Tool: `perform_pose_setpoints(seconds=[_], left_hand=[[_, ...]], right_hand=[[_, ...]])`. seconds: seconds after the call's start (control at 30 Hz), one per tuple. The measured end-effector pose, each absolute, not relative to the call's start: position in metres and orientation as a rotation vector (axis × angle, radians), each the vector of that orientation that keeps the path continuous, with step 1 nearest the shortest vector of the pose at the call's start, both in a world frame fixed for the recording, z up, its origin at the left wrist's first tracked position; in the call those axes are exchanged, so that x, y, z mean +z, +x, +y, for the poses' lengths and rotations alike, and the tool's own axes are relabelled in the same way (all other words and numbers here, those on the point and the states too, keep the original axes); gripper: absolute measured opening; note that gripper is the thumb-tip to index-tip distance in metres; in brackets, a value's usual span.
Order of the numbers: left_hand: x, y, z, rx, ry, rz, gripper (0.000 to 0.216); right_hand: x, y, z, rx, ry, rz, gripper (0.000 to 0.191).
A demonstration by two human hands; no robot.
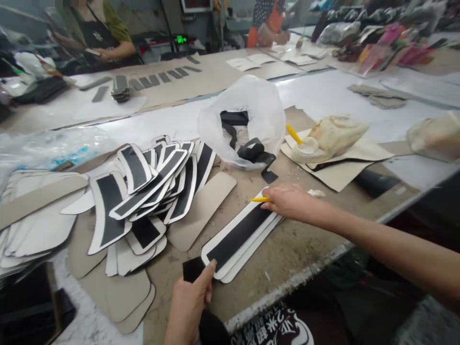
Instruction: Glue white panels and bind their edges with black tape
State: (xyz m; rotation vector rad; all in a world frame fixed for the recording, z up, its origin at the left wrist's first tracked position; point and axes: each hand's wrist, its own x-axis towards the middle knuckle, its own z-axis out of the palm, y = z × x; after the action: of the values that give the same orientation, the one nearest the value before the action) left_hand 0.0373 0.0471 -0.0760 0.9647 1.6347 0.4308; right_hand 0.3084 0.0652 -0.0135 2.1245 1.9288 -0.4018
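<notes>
Black strip (pixel 237 235) lies along a white panel (pixel 230 261) near the surface (pixel 287 254) edge. At its near end the left hand (pixel 189 306) pinches the strip's free end in a closed grip. At the far end the right hand (pixel 291 201) presses down, fingers closed around a yellow tool (pixel 259 200). Further left, finished panels (pixel 154 187) lie fanned; beyond, a plastic bag (pixel 247 115) holds black strips.

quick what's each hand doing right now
Left hand: pinching the black strip at its near end.
Right hand: holding a yellow stick, pressing the strip's far end.
</notes>
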Motion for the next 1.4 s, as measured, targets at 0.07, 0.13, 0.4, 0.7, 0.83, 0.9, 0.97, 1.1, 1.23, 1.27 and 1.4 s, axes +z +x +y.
perform_pose_setpoints(seconds=[0.07, 0.13, 0.4, 0.7, 0.83, 0.9, 0.97, 1.1, 1.23, 1.27, 1.4], left_hand=[[-0.075, 0.038, 0.048, 0.408, 0.995, 1.639, 0.054], [-0.077, 0.037, 0.048, 0.381, 1.024, 1.64, 0.056], [-0.08, 0.035, 0.049, 0.357, 1.005, 1.656, 0.054], [-0.073, 0.038, 0.049, 0.334, 1.0, 1.656, 0.055], [-0.076, 0.037, 0.05, 0.314, 1.019, 1.662, 0.058], [-0.078, 0.036, 0.051, 0.32, 1.039, 1.66, 0.059], [-0.079, 0.035, 0.051, 0.332, 1.082, 1.644, 0.06], [-0.078, 0.034, 0.052, 0.268, 1.102, 1.657, 0.061], [-0.078, 0.033, 0.053, 0.239, 1.066, 1.652, 0.06], [-0.079, 0.032, 0.053, 0.242, 1.062, 1.643, 0.059], [-0.082, 0.03, 0.054, 0.234, 1.053, 1.634, 0.058]], right_hand=[[-0.017, 0.309, 0.066, -0.395, 2.12, 1.951, 0.02], [-0.021, 0.311, 0.067, -0.388, 2.11, 1.978, 0.02], [-0.022, 0.308, 0.073, -0.384, 2.073, 2.01, 0.021], [-0.018, 0.32, 0.075, -0.353, 2.072, 2.018, 0.018], [-0.01, 0.339, 0.071, -0.355, 2.115, 1.976, 0.016], [-0.006, 0.345, 0.07, -0.423, 2.133, 1.937, 0.017], [-0.004, 0.347, 0.07, -0.472, 2.145, 1.904, 0.019], [-0.007, 0.344, 0.073, -0.474, 2.16, 1.873, 0.02], [-0.01, 0.342, 0.079, -0.482, 2.18, 1.82, 0.024], [-0.01, 0.343, 0.08, -0.488, 2.18, 1.809, 0.025], [-0.009, 0.345, 0.085, -0.517, 2.172, 1.785, 0.027]])
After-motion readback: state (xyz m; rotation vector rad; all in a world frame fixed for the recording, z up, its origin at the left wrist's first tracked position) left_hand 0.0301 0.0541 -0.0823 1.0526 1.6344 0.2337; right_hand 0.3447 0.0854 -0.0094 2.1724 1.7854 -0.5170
